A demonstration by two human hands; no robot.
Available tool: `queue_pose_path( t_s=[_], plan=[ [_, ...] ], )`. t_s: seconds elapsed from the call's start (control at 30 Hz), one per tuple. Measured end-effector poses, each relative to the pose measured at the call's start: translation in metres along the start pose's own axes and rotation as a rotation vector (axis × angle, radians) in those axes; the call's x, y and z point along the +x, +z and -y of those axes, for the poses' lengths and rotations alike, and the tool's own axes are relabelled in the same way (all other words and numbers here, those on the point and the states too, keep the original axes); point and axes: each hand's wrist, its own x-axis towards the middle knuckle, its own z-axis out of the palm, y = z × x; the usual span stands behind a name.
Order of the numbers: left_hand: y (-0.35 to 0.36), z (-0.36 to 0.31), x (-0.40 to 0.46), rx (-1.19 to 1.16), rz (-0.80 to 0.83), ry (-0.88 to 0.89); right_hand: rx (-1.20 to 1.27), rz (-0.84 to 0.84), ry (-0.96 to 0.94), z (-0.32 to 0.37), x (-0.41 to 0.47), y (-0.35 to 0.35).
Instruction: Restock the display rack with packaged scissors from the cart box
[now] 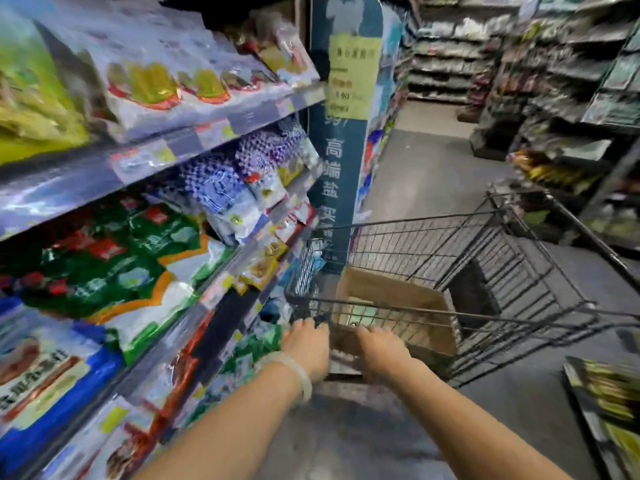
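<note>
A black wire shopping cart (485, 244) stands in the aisle ahead of me. An open cardboard box (391, 292) sits inside it, with a pale green packet (362, 315) showing in the bottom. My left hand (306, 344), with a pale bangle on the wrist, grips the cart's near rail at its left end. My right hand (381, 344) grips the same rail beside it, in front of the box. No scissors rack is in view.
Shelves of bagged goods (145, 188) run close along my left, ending in a dark blue end panel (341, 161) with a yellow price sign. More shelving (571, 98) lines the right side and a low display (609, 403) juts in at the lower right. Grey floor (426, 168) stretches ahead.
</note>
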Motion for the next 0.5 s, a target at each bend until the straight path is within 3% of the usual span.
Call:
queue_pose_path(
  t_s=[0.23, 0.5],
  plan=[
    [-0.035, -0.007, 0.145, -0.002, 0.065, 0.03, 0.11, -0.009, 0.121, -0.065, 0.123, -0.052],
    [-0.017, -0.03, 0.27, -0.041, 0.209, 0.04, 0.179, 0.134, 0.179, -0.147, 0.24, -0.033]
  ],
)
